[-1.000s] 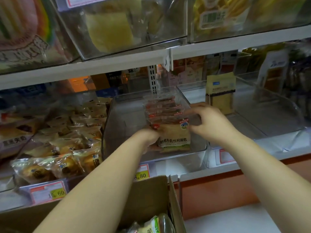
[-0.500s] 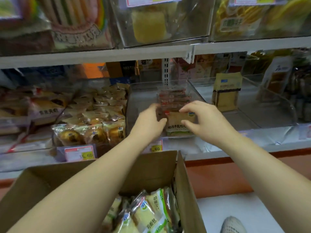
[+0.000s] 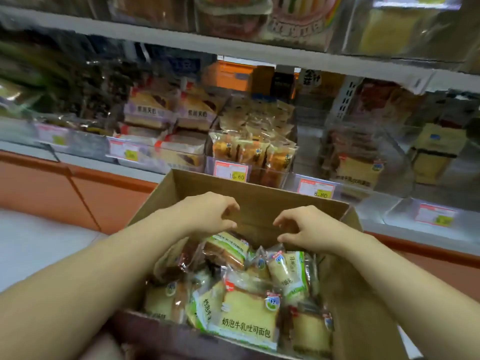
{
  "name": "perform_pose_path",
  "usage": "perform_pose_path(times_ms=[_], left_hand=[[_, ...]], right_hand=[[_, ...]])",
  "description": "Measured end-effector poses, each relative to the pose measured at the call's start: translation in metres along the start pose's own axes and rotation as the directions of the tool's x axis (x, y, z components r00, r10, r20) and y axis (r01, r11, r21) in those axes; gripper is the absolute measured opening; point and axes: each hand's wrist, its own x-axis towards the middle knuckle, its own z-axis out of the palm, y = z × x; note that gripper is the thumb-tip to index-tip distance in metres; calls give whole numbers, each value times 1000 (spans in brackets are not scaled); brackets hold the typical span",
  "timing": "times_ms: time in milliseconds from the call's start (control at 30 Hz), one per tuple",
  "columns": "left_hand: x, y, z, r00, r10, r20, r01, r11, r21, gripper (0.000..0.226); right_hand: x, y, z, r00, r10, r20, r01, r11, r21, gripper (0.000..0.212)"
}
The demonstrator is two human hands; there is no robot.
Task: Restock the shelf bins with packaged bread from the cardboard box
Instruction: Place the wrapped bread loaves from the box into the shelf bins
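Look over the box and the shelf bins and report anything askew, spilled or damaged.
Nothing looks spilled or torn. The only untidy spot is the cardboard box, where the bread packs lie jumbled at mixed angles, some on edge and some flat, unlike the upright rows in the shelf bin behind it.

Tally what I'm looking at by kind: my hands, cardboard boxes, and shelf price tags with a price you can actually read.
Hands: 2, the left hand and the right hand, both holding nothing
Boxes: 1, the cardboard box
Readable price tags: 2, the 15.60 tag and the 8.80 tag
Total: 5
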Motion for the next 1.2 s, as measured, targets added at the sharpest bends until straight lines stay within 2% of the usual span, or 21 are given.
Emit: perform_pose_path(times_ms=[167, 367, 533, 667, 867, 933, 1000, 1100, 1200], left_hand=[[-22, -45, 1, 998, -62, -33, 59, 995, -83, 50], [-21, -70, -9, 991, -75, -109, 61, 990, -130, 51], [-18, -78, -15, 983, -81, -165, 57, 987, -148, 51], [-15, -80, -18, 980, -91, -180, 61, 984, -166, 52], [-10, -76, -16, 981, -94, -168, 69, 986, -150, 52], [-9, -76, -14, 981, -97, -168, 71, 985, -158, 51], [-10, -76, -14, 984, -99, -151, 70, 980, -184, 51], [-10, -75, -14, 989, -91, -119, 57, 964, -261, 50], [-8, -73, -17, 989, -112, -99, 74, 942, -327, 36]], right_hand=[[26, -39, 28, 983, -16, 181, 29, 997, -69, 38], [57, -68, 65, 966, -6, 257, 45, 988, -148, 43], [77, -71, 90, 967, 149, 208, -104, 972, -212, 65], [87, -70, 110, 941, 248, 228, -210, 961, -179, 72], [93, -67, 121, 923, 327, 204, -335, 942, 7, 62], [93, -65, 121, 930, 323, 178, -339, 938, 70, 44], [92, -59, 114, 944, 306, 120, -322, 936, 143, 14], [82, -50, 86, 960, 268, 85, -280, 940, 197, 22], [59, -48, 49, 976, 212, 54, -219, 945, 242, 12]])
